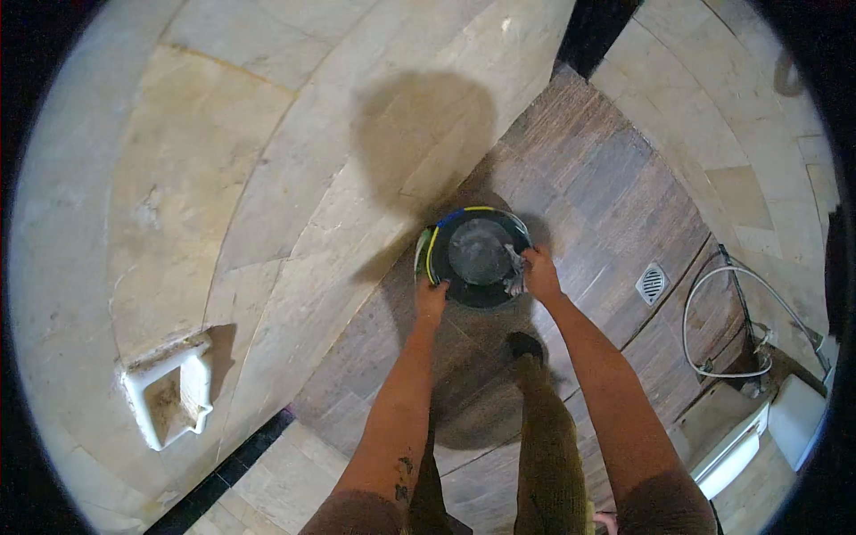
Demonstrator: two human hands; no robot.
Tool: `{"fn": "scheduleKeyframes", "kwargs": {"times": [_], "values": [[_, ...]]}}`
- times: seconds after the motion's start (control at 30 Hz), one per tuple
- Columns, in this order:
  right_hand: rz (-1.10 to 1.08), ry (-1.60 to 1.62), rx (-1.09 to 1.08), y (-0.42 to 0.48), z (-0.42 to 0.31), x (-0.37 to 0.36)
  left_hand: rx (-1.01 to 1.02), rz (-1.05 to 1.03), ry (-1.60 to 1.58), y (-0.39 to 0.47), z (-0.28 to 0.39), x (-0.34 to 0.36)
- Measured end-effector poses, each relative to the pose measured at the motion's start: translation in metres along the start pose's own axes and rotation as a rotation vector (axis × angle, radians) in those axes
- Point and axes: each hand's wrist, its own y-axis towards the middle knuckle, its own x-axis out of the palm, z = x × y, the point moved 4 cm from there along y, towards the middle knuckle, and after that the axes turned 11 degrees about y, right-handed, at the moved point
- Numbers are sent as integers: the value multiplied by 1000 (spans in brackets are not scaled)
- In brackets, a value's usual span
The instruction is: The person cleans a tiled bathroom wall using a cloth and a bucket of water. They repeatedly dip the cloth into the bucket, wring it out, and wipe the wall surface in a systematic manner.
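My left hand (432, 298) grips the near left rim of a dark round basin (468, 291), which looks like a tub or bucket with a yellow and blue edge. Something green and white shows at its left side. On the basin's right rim, my right hand (540, 273) holds a crumpled greyish cloth (515, 267) against the edge. The basin's round bottom looks wet or cloudy. Whether it rests on the floor or is held above it, I cannot tell.
A square metal floor drain (652, 284) lies to the right on wood-look tiles. Beyond it are a looped white hose (687, 321) and a white toilet (732, 461). A white ceramic wall holder (144, 394) juts out at the left. My foot (525, 346) is close below the basin.
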Motion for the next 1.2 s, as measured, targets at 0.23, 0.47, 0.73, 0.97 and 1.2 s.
{"fn": "scheduleKeyframes", "kwargs": {"times": [0.23,0.47,0.73,0.97,1.2], "values": [[-112,88,51,-77,-75,-67,-144,-113,131,-111,-11,-23],[-449,3,29,-158,-193,-114,-428,-409,-413,-271,-151,-37],[-844,-244,-226,-208,-387,-79,-447,-3,-530,-447,-136,-140],[-1287,-642,-734,-303,-473,61,-429,196,-545,-501,-208,-194],[-1436,-835,-721,-418,-458,158,-510,330,-557,-575,-255,-281]]}}
